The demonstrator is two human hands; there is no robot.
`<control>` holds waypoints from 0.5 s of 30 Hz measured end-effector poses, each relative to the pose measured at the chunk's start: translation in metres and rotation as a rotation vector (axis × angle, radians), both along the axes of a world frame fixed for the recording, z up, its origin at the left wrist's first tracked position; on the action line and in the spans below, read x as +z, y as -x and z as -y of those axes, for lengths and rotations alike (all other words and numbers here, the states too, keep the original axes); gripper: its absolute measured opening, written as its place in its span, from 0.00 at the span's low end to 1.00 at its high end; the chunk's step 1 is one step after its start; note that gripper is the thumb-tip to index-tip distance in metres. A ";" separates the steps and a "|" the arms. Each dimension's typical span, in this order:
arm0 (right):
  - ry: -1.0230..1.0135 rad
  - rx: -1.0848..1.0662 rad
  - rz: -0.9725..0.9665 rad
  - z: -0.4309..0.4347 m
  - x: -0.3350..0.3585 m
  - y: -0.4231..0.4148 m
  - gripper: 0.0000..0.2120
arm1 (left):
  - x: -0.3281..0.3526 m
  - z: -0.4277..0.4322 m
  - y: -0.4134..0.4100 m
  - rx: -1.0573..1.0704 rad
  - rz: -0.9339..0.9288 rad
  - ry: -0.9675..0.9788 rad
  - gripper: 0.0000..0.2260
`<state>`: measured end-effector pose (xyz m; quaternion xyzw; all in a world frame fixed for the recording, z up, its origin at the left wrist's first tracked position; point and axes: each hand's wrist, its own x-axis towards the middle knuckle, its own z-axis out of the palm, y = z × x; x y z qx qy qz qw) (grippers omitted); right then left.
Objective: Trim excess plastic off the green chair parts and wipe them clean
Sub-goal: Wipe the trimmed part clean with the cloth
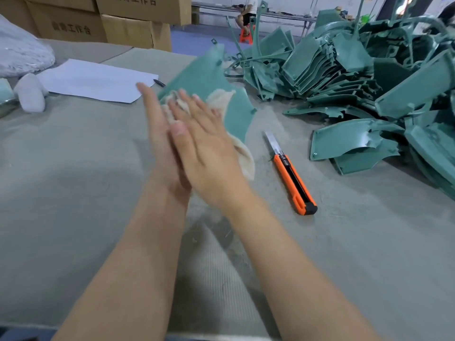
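1. While the right hand point(206, 153) lies flat with straight fingers, it presses a cream cloth point(219, 99) onto the green chair part point(204, 72) over the table point(73, 156).
2. The left hand point(157, 129), fingers also straight, meets the part's left edge; blur hides the contact.
3. An orange knife point(293, 179) lies just beside; the parts pile point(369, 82) is cut off at the right.

Both bare: left hand point(160, 136) uncovered from fingertips to wrist, right hand point(206, 148) the same. The left forearm point(128, 267), toward 7 o'clock of frame, is bare skin right down to the bottom edge. The right forearm point(295, 279), toward 5 o'clock, is likewise bare to the edge. Both forearms are slim and smooth. The right thumb point(179, 130) shows a short trimmed nail. Fingers are slender, with tips motion-blurred and their nails too smeared to tell.
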<state>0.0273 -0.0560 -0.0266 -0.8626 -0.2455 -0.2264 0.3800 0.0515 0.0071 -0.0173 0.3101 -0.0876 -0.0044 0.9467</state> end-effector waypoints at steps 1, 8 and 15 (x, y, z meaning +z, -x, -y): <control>0.004 0.018 0.011 -0.004 0.000 0.001 0.22 | -0.001 -0.006 -0.002 0.007 0.013 0.035 0.34; -0.191 -0.358 0.028 0.040 0.006 -0.027 0.17 | 0.001 0.020 0.003 -0.201 0.035 -0.053 0.32; -0.101 -0.112 -0.006 0.014 -0.004 -0.010 0.18 | -0.001 0.016 -0.004 -0.066 -0.058 -0.117 0.23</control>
